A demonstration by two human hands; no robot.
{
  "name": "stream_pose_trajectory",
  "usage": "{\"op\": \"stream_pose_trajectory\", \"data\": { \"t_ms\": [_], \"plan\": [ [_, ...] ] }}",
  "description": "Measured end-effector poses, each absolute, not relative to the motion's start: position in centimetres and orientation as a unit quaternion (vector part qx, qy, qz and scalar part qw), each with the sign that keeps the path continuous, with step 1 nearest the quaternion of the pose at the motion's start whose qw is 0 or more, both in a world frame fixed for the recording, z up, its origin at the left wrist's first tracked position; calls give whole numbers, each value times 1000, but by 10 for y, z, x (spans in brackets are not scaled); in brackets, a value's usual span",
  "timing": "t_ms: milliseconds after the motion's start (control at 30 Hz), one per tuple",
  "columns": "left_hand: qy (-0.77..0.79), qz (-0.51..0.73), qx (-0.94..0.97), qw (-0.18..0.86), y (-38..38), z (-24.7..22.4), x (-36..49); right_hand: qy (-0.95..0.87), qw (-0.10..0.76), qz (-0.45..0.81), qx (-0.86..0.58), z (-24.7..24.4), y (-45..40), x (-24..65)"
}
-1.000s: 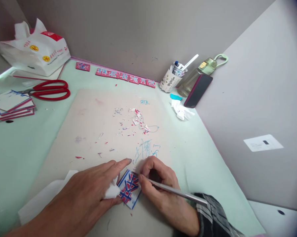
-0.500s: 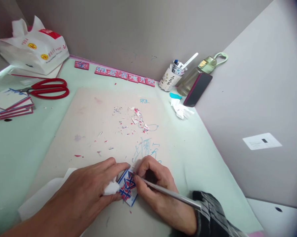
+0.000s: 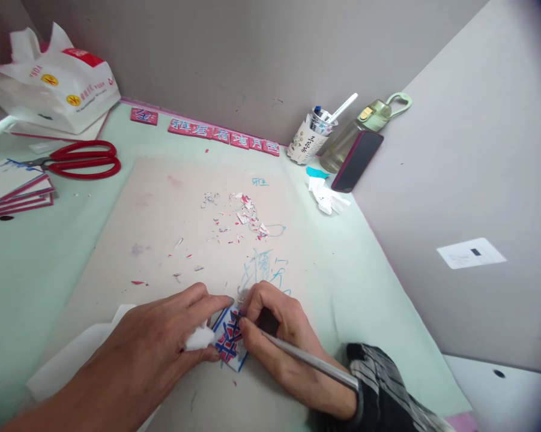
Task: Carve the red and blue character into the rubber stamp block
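**Two hands working a small red-and-blue tile on a pink board**

At far left, a white bag [image 3: 49,90] is lying against the wall, with red scissors [image 3: 78,159] and a stack of cards [image 3: 13,189] sitting on the pale green table [image 3: 31,264] in front of it. A row of pink tiles [image 3: 223,135] is lining the back edge. Moving rightward, the left hand [image 3: 153,351] is resting palm down on the board [image 3: 162,240], its fingers held close together and pinching a wad of white tissue [image 3: 199,339] while the fingertips are pressing the tile [image 3: 229,343] flat. The tile is lying near the board's front edge, between the two hands and touching both. Scraps [image 3: 243,219] are scattered farther back on the board. The right hand [image 3: 281,348] is pinching a thin metal tool [image 3: 308,359] between thumb and curled fingers, its tip touching the tile. At right, a cup of pens [image 3: 310,139], a green bottle [image 3: 360,132] and a phone [image 3: 356,161] are standing against the wall.
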State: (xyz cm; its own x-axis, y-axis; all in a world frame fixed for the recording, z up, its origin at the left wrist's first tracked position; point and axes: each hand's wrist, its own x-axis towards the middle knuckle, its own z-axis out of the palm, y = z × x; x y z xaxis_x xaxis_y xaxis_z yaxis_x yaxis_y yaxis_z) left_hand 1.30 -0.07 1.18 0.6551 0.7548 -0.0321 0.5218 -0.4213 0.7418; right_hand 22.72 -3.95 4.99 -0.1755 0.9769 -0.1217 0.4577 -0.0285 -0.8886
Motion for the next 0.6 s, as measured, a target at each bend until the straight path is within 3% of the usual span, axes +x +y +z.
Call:
{"op": "stream_pose_trajectory", "data": {
  "t_ms": [600],
  "plan": [
    [387, 135, 833, 371, 0, 9, 12, -654, 298, 424, -551, 52, -40, 227]
  ]
}}
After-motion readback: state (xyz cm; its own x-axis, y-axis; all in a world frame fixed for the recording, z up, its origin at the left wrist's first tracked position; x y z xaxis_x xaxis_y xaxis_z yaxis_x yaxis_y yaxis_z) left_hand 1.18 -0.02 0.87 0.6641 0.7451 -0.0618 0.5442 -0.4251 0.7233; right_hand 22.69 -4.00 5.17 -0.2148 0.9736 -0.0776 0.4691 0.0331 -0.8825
